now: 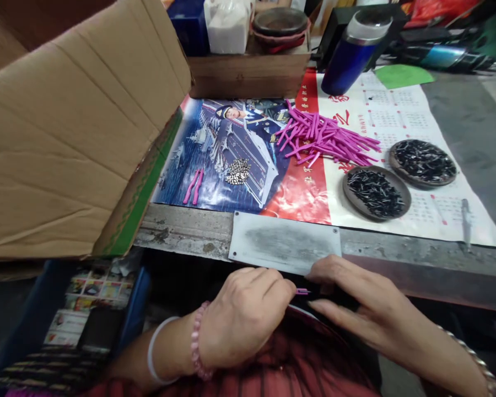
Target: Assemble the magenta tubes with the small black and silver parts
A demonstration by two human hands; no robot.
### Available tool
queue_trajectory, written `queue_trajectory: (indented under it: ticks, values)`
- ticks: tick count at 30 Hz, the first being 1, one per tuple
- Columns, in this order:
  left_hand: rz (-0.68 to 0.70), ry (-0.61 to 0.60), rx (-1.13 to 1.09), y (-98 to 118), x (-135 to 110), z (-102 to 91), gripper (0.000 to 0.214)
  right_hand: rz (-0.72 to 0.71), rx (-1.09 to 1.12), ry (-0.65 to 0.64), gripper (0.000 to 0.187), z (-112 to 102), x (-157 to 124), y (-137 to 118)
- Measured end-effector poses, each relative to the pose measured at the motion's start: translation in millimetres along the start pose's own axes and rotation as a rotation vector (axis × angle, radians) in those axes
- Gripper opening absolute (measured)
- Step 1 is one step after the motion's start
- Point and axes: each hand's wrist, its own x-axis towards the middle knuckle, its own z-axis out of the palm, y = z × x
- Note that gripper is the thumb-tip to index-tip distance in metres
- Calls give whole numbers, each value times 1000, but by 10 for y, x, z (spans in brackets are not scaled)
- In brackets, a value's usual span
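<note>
My left hand [242, 314] is curled closed below the table edge and pinches a small pink tube [302, 291] whose tip pokes out to the right. My right hand [355, 300] meets it there, thumb and fingers pressed onto the tube's end. On the table lie a heap of pink tubes [324, 138], two loose pink tubes [193, 186], a little pile of silver metal bits [237, 171] and two round dishes of black pieces [376, 193] [422, 162].
A poster calendar [400, 110] covers the table, with a grey plate [283, 242] at its front edge. A big cardboard box flap [74, 132] fills the left. A blue flask [353, 52] and a wooden tray [248, 74] stand at the back.
</note>
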Motion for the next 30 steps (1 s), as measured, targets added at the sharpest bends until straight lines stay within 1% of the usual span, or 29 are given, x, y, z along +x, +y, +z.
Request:
queue_trajectory:
  ticks: [4, 8, 14, 16, 19, 21, 23, 25, 28, 30]
  values:
    - [5, 4, 2, 11, 1, -1, 23, 66, 122, 21, 3, 61, -15, -3]
    - [8, 5, 8, 21, 2, 3, 23, 134, 193, 64, 20, 165, 6, -31]
    - [11, 6, 6, 41, 0, -5, 24, 156, 300, 97, 25, 221, 50, -61]
    - [30, 33, 68, 64, 6, 13, 24, 185, 332, 92, 26, 233, 59, -58]
    - [97, 118, 221, 105, 13, 63, 22, 246, 371, 85, 27, 278, 65, -50]
    - [122, 166, 259, 116, 5, 95, 21, 292, 415, 86, 30, 322, 74, -54]
    - [102, 185, 202, 101, -19, 114, 21, 341, 464, 86, 33, 355, 91, -68]
    - [62, 180, 80, 61, -53, 120, 22, 358, 492, 77, 38, 354, 120, -89]
    - [22, 184, -137, -13, -105, 109, 24, 299, 448, 64, 41, 244, 206, -106]
    - [-10, 216, -270, -45, -131, 100, 24, 236, 327, 112, 40, 107, 327, -88]
